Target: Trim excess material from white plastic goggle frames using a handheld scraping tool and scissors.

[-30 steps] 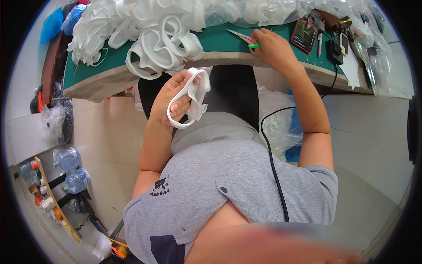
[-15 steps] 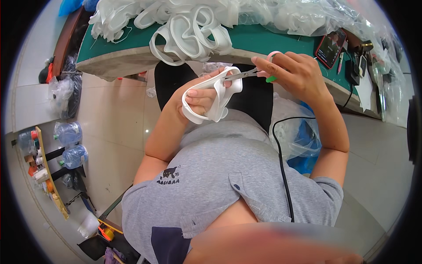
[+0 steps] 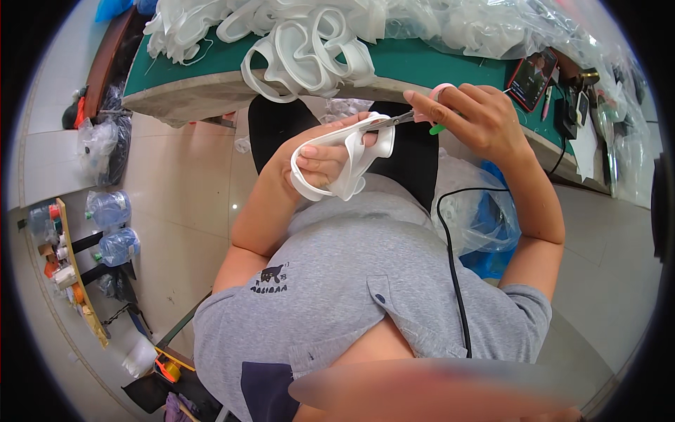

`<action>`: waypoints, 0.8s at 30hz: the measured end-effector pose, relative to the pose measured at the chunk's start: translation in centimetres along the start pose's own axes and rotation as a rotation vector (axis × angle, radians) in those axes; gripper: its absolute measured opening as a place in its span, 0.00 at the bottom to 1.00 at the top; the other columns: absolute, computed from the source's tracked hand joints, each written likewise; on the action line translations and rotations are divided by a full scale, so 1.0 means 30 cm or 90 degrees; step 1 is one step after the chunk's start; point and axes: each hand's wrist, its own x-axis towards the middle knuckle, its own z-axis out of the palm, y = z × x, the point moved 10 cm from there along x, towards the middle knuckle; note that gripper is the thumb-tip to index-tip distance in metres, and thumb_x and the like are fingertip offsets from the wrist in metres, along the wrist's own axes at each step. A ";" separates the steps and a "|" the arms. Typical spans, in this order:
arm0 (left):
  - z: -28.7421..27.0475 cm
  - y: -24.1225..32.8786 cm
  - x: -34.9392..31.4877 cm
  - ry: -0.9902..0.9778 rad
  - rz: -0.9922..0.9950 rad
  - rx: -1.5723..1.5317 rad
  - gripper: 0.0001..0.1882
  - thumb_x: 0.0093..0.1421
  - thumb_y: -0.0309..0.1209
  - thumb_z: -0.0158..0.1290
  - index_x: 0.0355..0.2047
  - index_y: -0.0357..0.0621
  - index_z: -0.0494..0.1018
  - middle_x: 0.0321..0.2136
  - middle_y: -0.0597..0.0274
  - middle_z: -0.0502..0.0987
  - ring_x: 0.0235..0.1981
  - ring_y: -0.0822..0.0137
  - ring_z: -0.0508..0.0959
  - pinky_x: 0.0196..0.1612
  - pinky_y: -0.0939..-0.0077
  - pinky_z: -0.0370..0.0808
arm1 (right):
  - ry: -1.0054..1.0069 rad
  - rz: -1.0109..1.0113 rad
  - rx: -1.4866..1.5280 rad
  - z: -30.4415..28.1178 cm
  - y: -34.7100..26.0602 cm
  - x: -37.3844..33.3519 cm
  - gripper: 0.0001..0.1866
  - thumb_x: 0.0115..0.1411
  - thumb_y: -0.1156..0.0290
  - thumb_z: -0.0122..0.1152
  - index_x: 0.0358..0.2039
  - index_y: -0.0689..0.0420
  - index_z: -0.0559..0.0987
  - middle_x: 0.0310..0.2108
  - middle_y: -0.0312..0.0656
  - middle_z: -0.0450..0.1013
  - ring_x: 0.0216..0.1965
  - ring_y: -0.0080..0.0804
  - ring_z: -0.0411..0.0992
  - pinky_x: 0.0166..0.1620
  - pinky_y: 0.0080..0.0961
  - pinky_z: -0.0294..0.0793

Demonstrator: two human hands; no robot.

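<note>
My left hand (image 3: 322,160) is closed around a white, soft-looking looped piece (image 3: 383,144), with its fingers inside the loop. The piece is held above my lap, in front of the table edge. In my right hand (image 3: 481,119) is a pair of scissors (image 3: 388,122) with metal blades and pink and green on the handles. Its blades point left and lie at the upper right end of the white piece. Whether the blade tips are cutting into the material is too small to tell.
On the green table (image 3: 429,62) ahead, similar white looped pieces (image 3: 292,63) hang over the edge. Clear plastic bags (image 3: 478,32) lie behind them. A phone (image 3: 532,79) leans at the right. A black cable (image 3: 448,239) runs across my shirt. Large water bottles (image 3: 116,246) stand at the left.
The white piece, both hands and the scissors have shifted slightly to the right. The scissors stay at the same end of the piece, and both grips are kept.
</note>
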 end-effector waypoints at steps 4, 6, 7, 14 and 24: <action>-0.001 0.003 0.003 0.028 0.006 0.000 0.28 0.70 0.46 0.23 0.40 0.26 0.58 0.05 0.53 0.65 0.02 0.70 0.65 0.02 0.85 0.59 | 0.000 -0.003 -0.006 -0.003 -0.002 0.001 0.32 0.46 0.69 0.62 0.56 0.44 0.71 0.23 0.27 0.65 0.21 0.19 0.64 0.22 0.18 0.63; -0.005 0.001 0.002 0.026 0.001 0.001 0.28 0.70 0.46 0.24 0.40 0.26 0.58 0.06 0.54 0.65 0.02 0.70 0.66 0.02 0.85 0.60 | 0.004 -0.003 0.006 0.001 -0.002 0.002 0.33 0.46 0.69 0.63 0.56 0.44 0.71 0.23 0.27 0.65 0.21 0.19 0.64 0.22 0.18 0.63; -0.007 0.001 0.000 0.007 -0.006 0.007 0.27 0.70 0.45 0.24 0.40 0.26 0.57 0.06 0.54 0.65 0.03 0.70 0.66 0.02 0.86 0.61 | 0.007 -0.003 0.018 0.001 -0.002 0.003 0.33 0.45 0.69 0.63 0.56 0.43 0.71 0.23 0.27 0.64 0.21 0.19 0.64 0.22 0.18 0.63; -0.002 -0.002 0.001 0.000 -0.004 0.001 0.26 0.70 0.44 0.24 0.40 0.26 0.57 0.06 0.54 0.65 0.03 0.71 0.67 0.02 0.86 0.63 | -0.015 -0.008 -0.004 0.001 0.010 0.002 0.33 0.47 0.69 0.63 0.56 0.43 0.70 0.24 0.27 0.65 0.21 0.19 0.64 0.22 0.18 0.64; -0.034 0.012 -0.006 0.003 -0.026 0.004 0.27 0.70 0.46 0.23 0.39 0.27 0.57 0.04 0.56 0.64 0.02 0.69 0.66 0.02 0.84 0.64 | 0.004 -0.023 -0.014 0.000 -0.003 -0.005 0.33 0.46 0.69 0.64 0.56 0.44 0.70 0.23 0.27 0.65 0.21 0.18 0.64 0.21 0.18 0.63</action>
